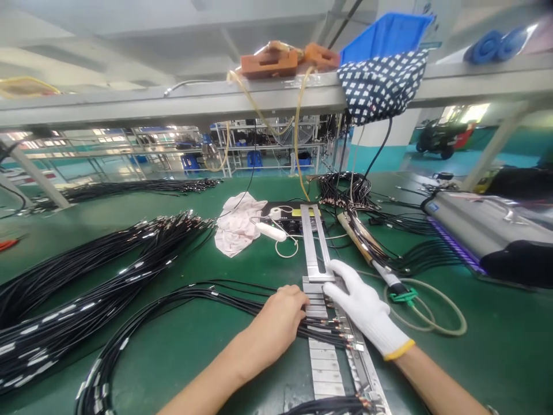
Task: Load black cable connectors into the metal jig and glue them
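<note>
My bare left hand (280,314) has curled fingers on the black cables (242,304), where they cross a slotted metal fixture (322,363). The fingertips are partly hidden behind the hand. Cable ends with metal connectors (348,334) lie on the fixture's right side. My right hand (360,302), in a white glove with a yellow cuff, has its thumb and fingers around the right end of the crossbar of a flat metal frame (309,245). That frame lies lengthwise at the fixture's far end and overlaps a black box (289,222).
Thick black cable bundles (142,248) cover the left of the green table (190,346). A pinkish cloth (237,227) lies behind. At right are a soldering-iron-like tool (389,276) and a grey machine (488,225). An overhead shelf (173,101) carries a blue bin (382,37).
</note>
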The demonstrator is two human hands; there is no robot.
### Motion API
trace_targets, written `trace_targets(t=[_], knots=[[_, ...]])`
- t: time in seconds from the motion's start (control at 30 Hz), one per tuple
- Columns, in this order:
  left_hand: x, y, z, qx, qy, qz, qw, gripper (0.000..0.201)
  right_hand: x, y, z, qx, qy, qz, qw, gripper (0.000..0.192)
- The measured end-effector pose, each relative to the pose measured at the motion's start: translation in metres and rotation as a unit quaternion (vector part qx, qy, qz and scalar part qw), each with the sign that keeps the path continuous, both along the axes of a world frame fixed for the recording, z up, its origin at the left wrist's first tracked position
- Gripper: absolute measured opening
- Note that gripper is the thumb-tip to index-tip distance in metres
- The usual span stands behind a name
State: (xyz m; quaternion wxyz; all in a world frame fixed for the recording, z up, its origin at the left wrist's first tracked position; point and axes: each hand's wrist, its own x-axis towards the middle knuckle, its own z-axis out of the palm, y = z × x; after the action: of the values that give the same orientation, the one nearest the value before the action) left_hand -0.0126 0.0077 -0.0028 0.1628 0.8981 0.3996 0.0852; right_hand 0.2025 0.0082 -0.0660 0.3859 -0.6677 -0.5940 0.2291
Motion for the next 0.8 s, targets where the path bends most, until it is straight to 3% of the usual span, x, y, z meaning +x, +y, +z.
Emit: trace_targets(t=[0.17, 0.33, 0.53, 0.8], knots=[[-0.004, 0.002, -0.001, -0.049, -0.032, 0.04, 0.997, 0.024, 0.005, 0.005, -0.008, 0.032, 0.073, 0.001, 0.997, 0.043], [-0.007, 0.01, 0.001, -0.096, -0.101, 0.077, 0.987, 0.02, 0.012, 0.004, -0.002, 0.053, 0.12, 0.066, 0.989, 0.048], [-0.008, 0.018, -0.003, -0.126, -0.179, 0.062, 0.974, 0.021, 0.021, -0.007, 0.019, 0.059, 0.156, 0.14, 0.976, 0.046], [-0.006, 0.018, -0.01, -0.147, -0.224, 0.06, 0.962, 0.023, 0.023, 0.002, 0.008, 0.047, 0.147, 0.141, 0.978, 0.045]])
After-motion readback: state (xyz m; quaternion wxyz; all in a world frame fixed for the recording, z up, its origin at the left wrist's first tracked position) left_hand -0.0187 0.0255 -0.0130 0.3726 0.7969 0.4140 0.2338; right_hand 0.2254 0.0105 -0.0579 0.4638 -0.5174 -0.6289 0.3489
